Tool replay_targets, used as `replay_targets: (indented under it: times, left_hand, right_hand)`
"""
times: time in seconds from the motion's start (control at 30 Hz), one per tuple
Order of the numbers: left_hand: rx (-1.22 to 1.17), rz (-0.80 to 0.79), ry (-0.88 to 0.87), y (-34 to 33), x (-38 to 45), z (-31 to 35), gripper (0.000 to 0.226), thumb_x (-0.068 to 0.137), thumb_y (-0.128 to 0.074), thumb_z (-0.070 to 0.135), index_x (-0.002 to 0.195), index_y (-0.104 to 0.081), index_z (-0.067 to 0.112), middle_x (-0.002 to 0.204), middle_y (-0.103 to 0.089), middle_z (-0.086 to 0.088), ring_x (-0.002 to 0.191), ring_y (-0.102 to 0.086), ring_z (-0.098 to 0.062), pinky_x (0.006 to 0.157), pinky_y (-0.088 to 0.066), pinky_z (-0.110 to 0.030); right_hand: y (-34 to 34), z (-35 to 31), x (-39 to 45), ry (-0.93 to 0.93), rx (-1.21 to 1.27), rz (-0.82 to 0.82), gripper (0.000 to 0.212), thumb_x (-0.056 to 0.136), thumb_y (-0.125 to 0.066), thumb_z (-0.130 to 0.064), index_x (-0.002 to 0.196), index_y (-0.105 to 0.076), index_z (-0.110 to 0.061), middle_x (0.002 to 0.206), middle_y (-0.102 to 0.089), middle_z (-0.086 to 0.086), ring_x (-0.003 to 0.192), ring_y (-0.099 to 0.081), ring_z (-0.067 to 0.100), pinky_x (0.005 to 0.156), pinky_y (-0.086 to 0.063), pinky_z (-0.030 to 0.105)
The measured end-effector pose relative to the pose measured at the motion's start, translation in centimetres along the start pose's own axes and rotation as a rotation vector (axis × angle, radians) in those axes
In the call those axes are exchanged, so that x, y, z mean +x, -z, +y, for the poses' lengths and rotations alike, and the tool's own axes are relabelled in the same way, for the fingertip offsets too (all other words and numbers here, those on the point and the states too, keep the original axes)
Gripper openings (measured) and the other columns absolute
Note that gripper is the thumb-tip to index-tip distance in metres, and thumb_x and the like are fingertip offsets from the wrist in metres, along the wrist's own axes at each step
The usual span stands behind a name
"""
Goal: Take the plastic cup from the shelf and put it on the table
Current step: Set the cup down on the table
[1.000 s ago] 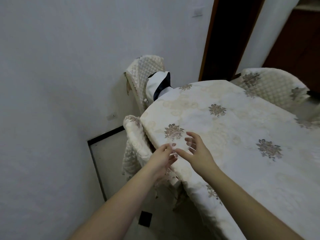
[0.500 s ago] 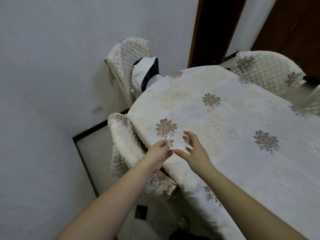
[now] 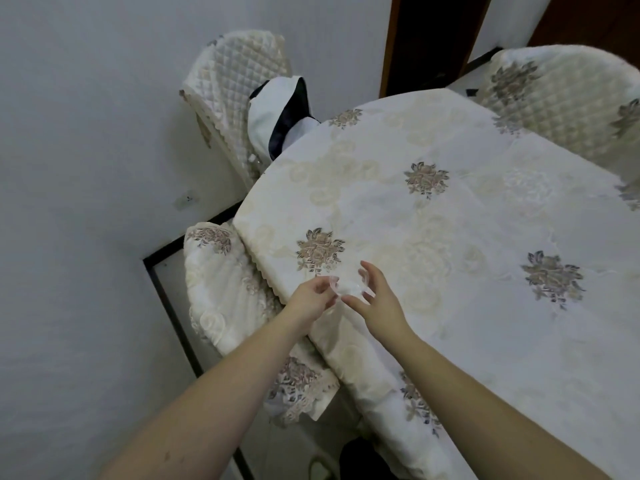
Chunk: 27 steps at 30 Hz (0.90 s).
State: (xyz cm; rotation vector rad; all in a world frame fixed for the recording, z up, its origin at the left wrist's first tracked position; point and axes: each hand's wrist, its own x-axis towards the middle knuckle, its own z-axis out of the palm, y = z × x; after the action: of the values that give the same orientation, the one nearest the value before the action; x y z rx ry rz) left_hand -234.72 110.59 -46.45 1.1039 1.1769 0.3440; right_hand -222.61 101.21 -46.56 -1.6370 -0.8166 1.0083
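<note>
A small clear plastic cup (image 3: pixel 348 287) is held between my two hands over the near left edge of the table (image 3: pixel 467 237), which wears a cream floral tablecloth. My left hand (image 3: pixel 311 299) pinches the cup's left rim with its fingertips. My right hand (image 3: pixel 375 297) cups its right side, thumb below and fingers curved round it. The cup is see-through and hard to make out against the cloth. Whether its base touches the cloth I cannot tell. No shelf is in view.
Quilted cream chairs stand round the table: one tucked in at the left edge (image 3: pixel 221 289), one at the back left (image 3: pixel 239 84) with a white and dark bag (image 3: pixel 280 116) on it, one at the back right (image 3: pixel 561 98). The white wall (image 3: pixel 86 168) is close on the left.
The view has shifted toward the table. Both hands have stayed together at the table's edge, and the clear cup between them now shows.
</note>
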Motion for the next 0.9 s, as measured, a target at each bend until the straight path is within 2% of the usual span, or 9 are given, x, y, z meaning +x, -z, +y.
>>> replay_targets:
  times: [0.17, 0.3, 0.43, 0.63, 0.7, 0.73, 0.8, 0.83, 0.9]
  left_hand:
    - [0.037, 0.046, 0.006, 0.0, 1.4, -1.0, 0.025, 0.094, -0.059, 0.004, 0.118, -0.064, 0.004, 0.113, -0.069, -0.013, 0.095, -0.063, -0.019, 0.089, -0.051, -0.031]
    - [0.114, 0.066, 0.020, -0.1, 1.9, -1.2, 0.027, 0.095, -0.059, 0.008, 0.121, -0.064, 0.005, 0.119, -0.068, -0.010, 0.105, -0.065, -0.020, 0.095, -0.052, -0.034]
    - [0.162, 0.034, 0.008, -0.5, 2.6, -1.3, 0.026, 0.094, -0.059, 0.010, 0.120, -0.064, 0.010, 0.117, -0.069, -0.010, 0.108, -0.065, -0.022, 0.098, -0.051, -0.039]
    - [0.209, 0.024, 0.010, -0.6, 2.4, -1.3, 0.028, 0.094, -0.054, 0.007, 0.120, -0.063, 0.013, 0.113, -0.071, -0.008, 0.087, -0.063, -0.017, 0.082, -0.050, -0.033]
    - [0.221, 0.019, 0.012, -0.6, 2.3, -1.4, 0.029, 0.094, -0.054, 0.006, 0.121, -0.062, 0.014, 0.116, -0.070, -0.009, 0.092, -0.063, -0.019, 0.084, -0.050, -0.034]
    - [0.227, 0.020, 0.008, -0.6, 2.3, -1.5, 0.031, 0.094, -0.054, 0.005, 0.123, -0.061, 0.012, 0.118, -0.069, -0.011, 0.099, -0.064, -0.021, 0.089, -0.050, -0.035]
    - [0.248, 0.027, 0.007, -0.5, 2.2, -1.4, 0.032, 0.094, -0.055, 0.004, 0.125, -0.060, 0.008, 0.120, -0.068, -0.014, 0.109, -0.063, -0.027, 0.098, -0.048, -0.040]
    - [0.257, 0.032, 0.012, -0.5, 2.2, -1.5, 0.032, 0.094, -0.055, 0.005, 0.125, -0.060, 0.007, 0.119, -0.068, -0.014, 0.110, -0.063, -0.029, 0.099, -0.048, -0.041]
    - [0.252, 0.050, 0.041, -0.4, 2.1, -1.2, 0.030, 0.095, -0.051, 0.007, 0.123, -0.060, 0.006, 0.114, -0.068, -0.011, 0.102, -0.064, -0.029, 0.095, -0.048, -0.039]
  right_hand:
    - [-0.3, 1.2, 0.9, -0.011, 0.023, -0.022, 0.072, 0.079, -0.076, -0.024, 0.139, -0.036, -0.030, 0.144, -0.045, 0.005, 0.129, -0.042, 0.012, 0.101, -0.037, 0.024]
    - [-0.2, 1.5, 1.3, -0.017, -0.052, 0.006, 0.076, 0.077, -0.078, -0.029, 0.141, -0.035, -0.028, 0.143, -0.045, 0.001, 0.127, -0.040, 0.009, 0.102, -0.037, 0.033]
    - [0.2, 2.2, 1.5, -0.010, -0.138, 0.050, 0.077, 0.075, -0.078, -0.031, 0.141, -0.037, -0.026, 0.143, -0.045, 0.001, 0.132, -0.037, 0.015, 0.104, -0.036, 0.043]
    - [0.8, 2.5, 1.0, 0.006, -0.204, 0.066, 0.077, 0.073, -0.077, -0.036, 0.140, -0.038, -0.029, 0.142, -0.045, 0.002, 0.132, -0.037, 0.017, 0.104, -0.034, 0.037]
    - [0.9, 2.4, 0.8, 0.011, -0.218, 0.054, 0.079, 0.074, -0.076, -0.039, 0.141, -0.036, -0.032, 0.144, -0.043, 0.000, 0.133, -0.035, 0.017, 0.102, -0.035, 0.033]
    - [1.0, 2.3, 0.7, 0.009, -0.217, 0.047, 0.080, 0.074, -0.076, -0.040, 0.142, -0.035, -0.033, 0.145, -0.041, 0.000, 0.133, -0.035, 0.017, 0.097, -0.038, 0.025]
    - [1.0, 2.0, 0.5, -0.008, -0.177, 0.040, 0.082, 0.074, -0.076, -0.040, 0.143, -0.031, -0.036, 0.143, -0.039, -0.004, 0.131, -0.034, 0.013, 0.075, -0.043, 0.007]
    - [1.0, 2.0, 0.5, -0.016, -0.145, 0.037, 0.084, 0.074, -0.076, -0.039, 0.144, -0.029, -0.038, 0.140, -0.039, -0.007, 0.129, -0.034, 0.011, 0.065, -0.044, 0.003]
    - [1.1, 1.7, 0.2, -0.028, -0.130, 0.039, 0.085, 0.076, -0.076, -0.038, 0.145, -0.026, -0.037, 0.136, -0.039, -0.010, 0.125, -0.035, 0.008, 0.060, -0.046, 0.006]
